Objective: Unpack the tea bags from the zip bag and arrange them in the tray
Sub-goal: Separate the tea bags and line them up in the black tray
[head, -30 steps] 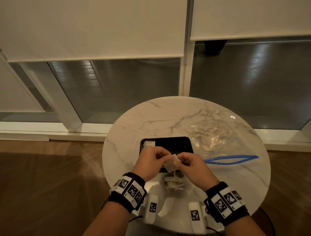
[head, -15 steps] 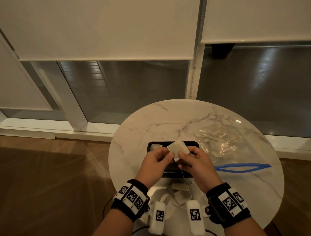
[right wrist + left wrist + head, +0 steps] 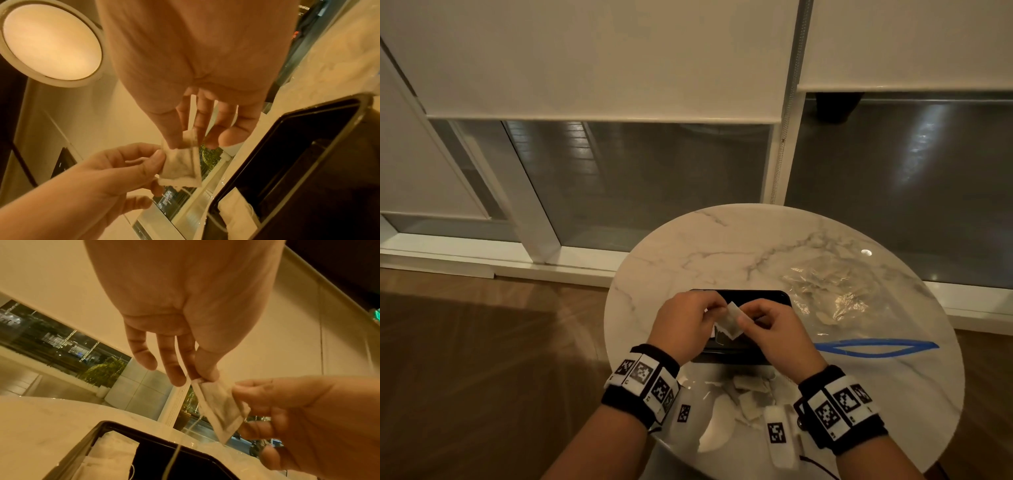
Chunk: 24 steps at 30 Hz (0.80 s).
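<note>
Both hands pinched one tea bag above the black tray: left hand one corner, right hand another, remaining fingers loose.

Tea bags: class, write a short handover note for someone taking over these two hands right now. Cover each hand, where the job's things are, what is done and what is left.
Left hand: pinches one corner of a tea bag held over the tray.
Right hand: pinches the same bag's other side; its string hangs down.
Tray: black, mid-table, with one bag already lying in its left end.
Zip bag: clear, blue zip, lying to the right of the tray; I cannot tell whether it still holds bags.
Loose bags: a small heap on the table's near edge, between the wrists.
Done: one bag placed.
Left: lay this bag in the tray, then the heap.
</note>
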Each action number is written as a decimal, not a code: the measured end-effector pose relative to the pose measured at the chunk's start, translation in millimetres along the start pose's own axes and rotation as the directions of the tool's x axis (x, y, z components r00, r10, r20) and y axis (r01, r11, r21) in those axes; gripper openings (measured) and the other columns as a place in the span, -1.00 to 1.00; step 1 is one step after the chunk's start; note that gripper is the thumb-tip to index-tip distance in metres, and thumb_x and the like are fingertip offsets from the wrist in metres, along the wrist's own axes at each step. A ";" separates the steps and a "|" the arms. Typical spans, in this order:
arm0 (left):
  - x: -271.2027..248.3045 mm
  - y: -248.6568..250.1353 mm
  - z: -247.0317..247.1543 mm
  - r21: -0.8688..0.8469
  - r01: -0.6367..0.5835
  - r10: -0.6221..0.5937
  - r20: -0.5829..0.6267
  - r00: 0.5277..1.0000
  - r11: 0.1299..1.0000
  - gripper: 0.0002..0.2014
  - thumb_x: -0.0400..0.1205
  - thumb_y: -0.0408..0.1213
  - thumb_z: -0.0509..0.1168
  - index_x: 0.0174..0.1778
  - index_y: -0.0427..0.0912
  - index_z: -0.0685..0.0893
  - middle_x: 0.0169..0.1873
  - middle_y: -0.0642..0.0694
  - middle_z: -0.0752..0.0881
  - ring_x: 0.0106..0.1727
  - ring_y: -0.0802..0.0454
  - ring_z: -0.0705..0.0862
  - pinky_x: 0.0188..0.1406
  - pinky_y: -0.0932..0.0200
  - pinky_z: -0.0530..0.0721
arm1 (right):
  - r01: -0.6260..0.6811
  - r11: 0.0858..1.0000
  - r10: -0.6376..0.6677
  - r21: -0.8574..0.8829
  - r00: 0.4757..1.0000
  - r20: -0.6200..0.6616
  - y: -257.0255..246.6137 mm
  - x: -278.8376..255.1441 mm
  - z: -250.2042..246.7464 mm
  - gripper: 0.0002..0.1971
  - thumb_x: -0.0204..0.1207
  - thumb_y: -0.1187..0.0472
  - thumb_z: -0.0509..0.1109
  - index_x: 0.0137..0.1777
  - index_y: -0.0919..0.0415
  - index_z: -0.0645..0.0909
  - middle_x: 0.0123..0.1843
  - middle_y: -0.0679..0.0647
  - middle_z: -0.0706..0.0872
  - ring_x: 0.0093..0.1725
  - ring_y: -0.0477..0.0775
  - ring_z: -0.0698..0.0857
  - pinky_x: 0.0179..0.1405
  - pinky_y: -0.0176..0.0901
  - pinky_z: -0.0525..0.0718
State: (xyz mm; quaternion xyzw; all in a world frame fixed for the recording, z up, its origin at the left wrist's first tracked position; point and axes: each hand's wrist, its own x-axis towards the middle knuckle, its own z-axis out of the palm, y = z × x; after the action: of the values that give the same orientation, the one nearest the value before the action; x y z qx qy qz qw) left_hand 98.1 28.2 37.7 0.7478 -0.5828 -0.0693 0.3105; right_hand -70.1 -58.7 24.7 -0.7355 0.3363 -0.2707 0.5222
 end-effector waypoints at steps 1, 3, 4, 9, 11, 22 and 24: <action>0.4 -0.6 -0.6 -0.010 0.002 -0.002 -0.007 1.000 1.000 -0.86 0.72 -0.10 0.32 0.07 0.12 0.79 -0.10 0.16 0.81 -0.10 0.20 0.72 -0.03 0.00 0.76 | 0.002 1.000 -0.001 -0.022 1.000 0.026 1.2 1.9 0.5 -0.91 0.60 0.16 0.48 0.00 -0.06 0.78 -0.11 -0.10 0.84 -0.08 -0.11 0.81 0.02 -0.09 0.80; 0.7 -2.3 -0.2 -0.061 0.026 -0.027 -0.011 1.000 0.998 -0.87 0.72 -0.09 0.32 0.07 0.11 0.79 -0.10 0.16 0.80 -0.10 0.20 0.73 -0.02 0.00 0.76 | 0.000 0.998 0.002 -0.064 0.999 0.039 3.4 5.7 0.2 -0.90 0.61 0.16 0.47 0.01 -0.04 0.80 -0.13 -0.11 0.86 -0.08 -0.13 0.82 0.02 -0.11 0.79; 0.3 -4.4 0.5 -0.113 0.049 -0.050 -0.011 0.999 0.992 -0.87 0.72 -0.10 0.33 0.06 0.10 0.79 -0.11 0.17 0.80 -0.10 0.20 0.73 -0.01 -0.01 0.77 | -0.003 0.997 0.005 -0.079 0.999 0.035 4.4 7.2 0.7 -0.89 0.61 0.16 0.47 0.03 -0.02 0.81 -0.14 -0.12 0.86 -0.10 -0.15 0.82 -0.02 -0.15 0.78; -7.4 -15.4 7.8 -0.372 0.189 -0.226 -0.057 0.972 0.909 -0.90 0.74 -0.15 0.32 0.06 0.04 0.76 -0.11 0.15 0.78 -0.07 0.25 0.71 -0.07 0.29 0.71 | -0.077 0.997 0.077 0.028 0.997 0.001 6.2 16.2 8.1 -0.89 0.60 0.27 0.47 -0.04 0.06 0.81 -0.20 -0.01 0.86 -0.16 -0.04 0.83 -0.13 -0.20 0.81; -12.2 -18.1 12.1 -0.438 0.215 -0.260 -0.044 0.965 0.873 -0.92 0.72 -0.13 0.35 0.01 0.08 0.76 -0.15 0.16 0.78 -0.09 0.25 0.72 -0.11 0.40 0.66 | -0.125 0.987 0.125 0.097 0.992 0.009 6.0 18.7 12.2 -0.92 0.59 0.31 0.48 -0.03 0.15 0.79 -0.21 0.07 0.86 -0.16 0.04 0.84 -0.11 -0.17 0.82; -8.4 -26.1 13.0 -0.581 0.230 -0.301 -0.028 0.953 0.781 -0.97 0.66 -0.18 0.45 -0.02 0.02 0.79 -0.15 0.07 0.83 -0.06 0.16 0.79 -0.02 0.27 0.76 | -0.265 0.828 0.269 0.494 0.961 0.064 3.7 22.1 23.4 -0.83 0.57 0.39 0.49 0.13 0.40 0.68 -0.13 0.29 0.84 -0.15 0.12 0.83 -0.08 -0.13 0.82; -6.7 -28.1 13.8 -0.573 0.230 -0.298 -0.026 0.954 0.787 -0.91 0.66 -0.24 0.45 -0.13 0.05 0.78 -0.23 0.03 0.84 -0.11 0.09 0.80 0.01 0.12 0.79 | -0.264 0.826 0.265 0.498 0.962 0.070 3.5 22.7 24.8 -0.81 0.56 0.39 0.49 0.14 0.40 0.67 -0.14 0.28 0.84 -0.16 0.10 0.82 -0.11 -0.14 0.82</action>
State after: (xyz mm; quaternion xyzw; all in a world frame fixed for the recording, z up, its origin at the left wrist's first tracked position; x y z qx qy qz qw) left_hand 112.9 32.6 9.7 0.6994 -0.4071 -0.2376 0.5373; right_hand -38.0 -62.7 14.8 -0.5197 0.3533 -0.2750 0.7276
